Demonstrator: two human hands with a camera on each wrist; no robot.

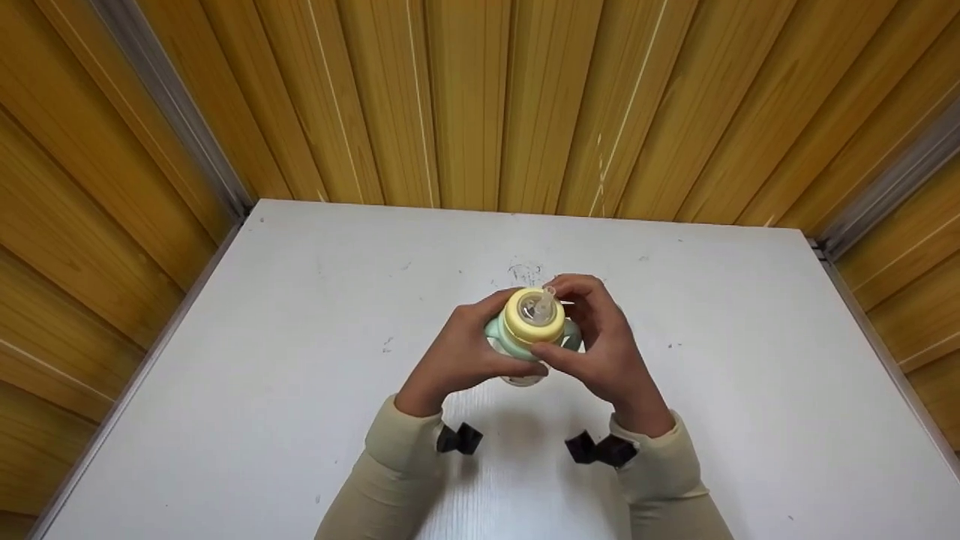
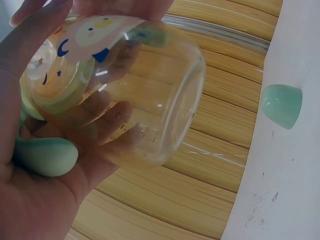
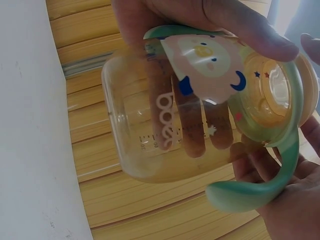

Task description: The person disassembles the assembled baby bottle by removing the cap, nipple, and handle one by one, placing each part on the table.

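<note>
A clear bottle [image 3: 180, 100] is held above the white table [image 1: 262, 375], roughly upright: its long axis runs up and down, base toward the tabletop, clear spout [image 1: 545, 307] topmost and slanting to the right. The left hand [image 1: 472, 349] curls round the body; the right hand [image 1: 615, 352] grips the smooth, round yellow collar [image 1: 517, 319], thumb nearest the wearer. Green handles [image 3: 250, 195] curve outward. A glossy, dome-shaped green cap [image 2: 283, 106] rests on the table.
</note>
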